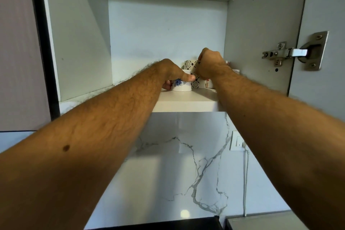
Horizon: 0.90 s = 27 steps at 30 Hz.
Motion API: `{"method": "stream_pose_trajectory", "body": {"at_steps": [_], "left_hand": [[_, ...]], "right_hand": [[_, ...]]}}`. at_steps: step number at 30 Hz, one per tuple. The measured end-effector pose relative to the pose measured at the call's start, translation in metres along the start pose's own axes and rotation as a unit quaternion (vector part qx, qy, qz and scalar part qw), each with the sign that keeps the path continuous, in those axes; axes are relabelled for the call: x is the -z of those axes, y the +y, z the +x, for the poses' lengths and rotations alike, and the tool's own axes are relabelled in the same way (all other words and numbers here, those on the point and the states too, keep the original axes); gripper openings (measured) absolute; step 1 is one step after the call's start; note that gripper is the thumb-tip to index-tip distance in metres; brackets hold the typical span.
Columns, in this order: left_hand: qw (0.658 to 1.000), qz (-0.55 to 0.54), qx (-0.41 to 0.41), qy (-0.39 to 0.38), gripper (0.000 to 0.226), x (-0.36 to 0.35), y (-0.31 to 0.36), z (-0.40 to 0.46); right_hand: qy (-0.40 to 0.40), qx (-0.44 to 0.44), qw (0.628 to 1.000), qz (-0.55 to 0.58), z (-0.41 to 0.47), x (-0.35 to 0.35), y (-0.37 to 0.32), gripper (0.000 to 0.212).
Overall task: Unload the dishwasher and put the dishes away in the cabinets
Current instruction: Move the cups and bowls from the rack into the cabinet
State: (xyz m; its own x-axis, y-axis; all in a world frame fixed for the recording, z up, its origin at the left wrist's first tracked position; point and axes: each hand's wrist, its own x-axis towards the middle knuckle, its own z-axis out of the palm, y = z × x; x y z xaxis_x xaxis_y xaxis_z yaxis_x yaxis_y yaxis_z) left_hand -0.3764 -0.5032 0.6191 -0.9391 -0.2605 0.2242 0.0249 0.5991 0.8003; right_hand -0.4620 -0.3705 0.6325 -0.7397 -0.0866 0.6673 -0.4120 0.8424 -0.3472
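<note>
Head view: my left hand grips a white blue-flowered mug on the white cabinet shelf. At its 3 o'clock, my right hand pinches a white diamond-patterned mug.

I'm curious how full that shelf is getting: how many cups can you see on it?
At least 5: a blue-flowered cup under the left hand, a diamond-patterned one beside it, another behind, a red-marked one below the right hand, and one rightmost. Others may be hidden.
</note>
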Motion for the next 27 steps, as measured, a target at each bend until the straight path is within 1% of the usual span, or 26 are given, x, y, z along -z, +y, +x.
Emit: {"method": "stream_pose_trajectory", "body": {"at_steps": [3,5,8,10,11,15,17,20,22,24,27], "left_hand": [[1.000,0.000,0.005,-0.008,0.064,0.002,0.000,-0.002],[1.000,0.001,0.006,-0.013,0.060,0.003,0.002,-0.005],[1.000,0.001,0.009,-0.017,0.053,0.005,0.003,-0.008],[1.000,0.007,0.008,-0.018,0.053,0.005,0.004,-0.010],[1.000,0.013,0.007,-0.019,0.052,0.003,0.004,-0.011],[0.999,0.029,-0.017,-0.023,0.053,-0.002,0.004,-0.013],[0.998,0.041,-0.040,-0.027,0.051,-0.004,0.003,-0.013],[0.995,0.070,-0.061,-0.030,0.045,-0.004,0.003,-0.016],[0.994,0.068,-0.073,-0.036,0.043,-0.004,0.005,-0.017],[0.994,0.068,-0.083,-0.036,0.034,-0.005,0.006,-0.017],[0.990,0.108,-0.087,-0.006,0.025,-0.004,0.005,-0.019]], "right_hand": [[-0.026,-0.006,1.000,0.009,-0.003,-0.001,-0.002,0.041],[-0.038,-0.022,0.998,0.037,-0.007,0.003,-0.001,0.044],[-0.004,-0.029,0.991,0.130,-0.015,0.015,-0.004,0.034],[0.001,-0.011,0.988,0.157,-0.024,0.024,-0.006,0.023],[-0.012,0.001,0.989,0.150,-0.029,0.026,-0.007,0.023],[-0.107,0.023,0.985,0.134,-0.041,0.031,-0.009,0.031],[-0.131,0.020,0.982,0.134,-0.044,0.034,-0.008,0.033],[-0.141,0.002,0.979,0.146,-0.047,0.038,-0.005,0.045],[-0.144,0.000,0.978,0.149,-0.048,0.038,-0.004,0.048],[-0.141,0.010,0.981,0.136,-0.048,0.037,-0.001,0.042],[-0.130,0.011,0.986,0.106,-0.045,0.036,0.002,0.035]]}}
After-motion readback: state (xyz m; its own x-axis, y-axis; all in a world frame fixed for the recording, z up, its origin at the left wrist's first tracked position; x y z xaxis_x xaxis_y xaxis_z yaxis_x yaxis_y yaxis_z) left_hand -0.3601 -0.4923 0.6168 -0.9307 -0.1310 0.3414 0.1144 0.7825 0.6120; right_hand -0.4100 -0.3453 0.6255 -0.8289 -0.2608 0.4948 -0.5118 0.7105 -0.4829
